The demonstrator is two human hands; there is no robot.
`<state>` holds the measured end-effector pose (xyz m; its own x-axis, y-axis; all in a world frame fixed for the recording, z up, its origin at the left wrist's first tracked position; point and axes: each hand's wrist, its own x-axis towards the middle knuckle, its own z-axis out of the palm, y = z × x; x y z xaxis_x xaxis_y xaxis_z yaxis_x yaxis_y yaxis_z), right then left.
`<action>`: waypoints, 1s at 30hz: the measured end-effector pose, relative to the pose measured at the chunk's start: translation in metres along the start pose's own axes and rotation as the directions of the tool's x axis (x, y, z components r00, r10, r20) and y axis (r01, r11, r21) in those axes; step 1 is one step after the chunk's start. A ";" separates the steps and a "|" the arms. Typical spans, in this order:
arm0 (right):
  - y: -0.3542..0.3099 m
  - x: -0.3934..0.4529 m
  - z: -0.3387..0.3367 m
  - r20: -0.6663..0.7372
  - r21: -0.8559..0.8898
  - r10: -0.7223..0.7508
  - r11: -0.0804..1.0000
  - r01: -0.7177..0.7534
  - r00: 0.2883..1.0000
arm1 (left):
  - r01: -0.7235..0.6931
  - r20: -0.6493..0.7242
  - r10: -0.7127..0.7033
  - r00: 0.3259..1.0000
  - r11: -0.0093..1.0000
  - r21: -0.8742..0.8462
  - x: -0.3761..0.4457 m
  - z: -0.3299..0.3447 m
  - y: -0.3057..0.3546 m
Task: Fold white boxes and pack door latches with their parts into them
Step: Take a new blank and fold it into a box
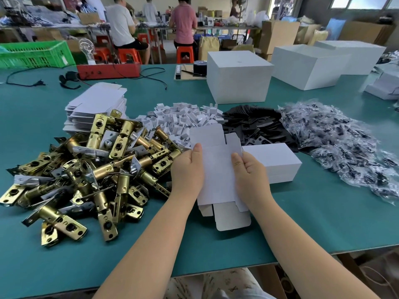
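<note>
We were at the folding step: our left hand (pixel 187 169) and right hand (pixel 250 173) each gripped a side edge of a flat white box blank (pixel 218 169), held over the near table (pixel 323 223). Next it needed squaring open, then a latch from the brass pile (pixel 90 169) on the left.

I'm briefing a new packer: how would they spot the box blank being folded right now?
Start at the green table and its heap of brass door latches. Just right of that heap, the left hand and right hand hold the box blank between them. Unlike the stacked blanks behind the latches, it is single, with its flaps open.
</note>
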<state>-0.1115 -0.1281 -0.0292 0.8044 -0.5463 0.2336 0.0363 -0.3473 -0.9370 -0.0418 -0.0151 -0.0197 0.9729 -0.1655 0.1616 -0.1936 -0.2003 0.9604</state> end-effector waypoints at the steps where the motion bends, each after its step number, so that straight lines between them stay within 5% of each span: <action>1: 0.001 -0.001 0.000 -0.015 0.002 -0.008 1.000 0.008 1.000 | 0.003 0.007 -0.003 1.000 1.000 0.009 0.000 0.000 0.000; 9: -0.004 0.001 -0.012 0.225 0.487 0.033 0.862 -0.141 0.974 | 0.102 0.008 -0.103 0.995 0.966 -0.239 -0.002 -0.005 0.002; 12: -0.003 0.000 -0.011 0.075 0.483 0.022 0.874 -0.055 0.997 | 0.164 0.121 -0.133 0.984 0.940 -0.299 -0.001 -0.009 0.003; 16: -0.004 0.002 -0.012 -0.087 0.444 -0.022 0.894 0.058 0.996 | -0.005 0.138 0.035 0.990 0.977 -0.212 -0.005 -0.013 0.000; 20: -0.006 -0.002 -0.008 -0.050 0.431 -0.111 0.894 0.121 0.993 | -0.142 0.182 0.157 0.971 0.985 -0.094 -0.008 -0.013 -0.001; 25: -0.004 -0.008 -0.004 -0.007 0.283 -0.219 0.936 0.212 0.976 | -0.040 0.380 0.163 0.910 0.949 -0.312 -0.021 -0.009 0.007; 30: -0.001 -0.007 -0.002 -0.008 0.115 -0.163 0.980 0.163 0.987 | 0.035 0.485 0.166 0.859 0.925 -0.379 -0.019 -0.015 0.009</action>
<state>-0.1186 -0.1253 -0.0296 0.7827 -0.4886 0.3857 0.2350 -0.3418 -0.9099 -0.0599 0.0005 -0.0108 0.7418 -0.6437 0.1881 -0.0970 0.1746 0.9799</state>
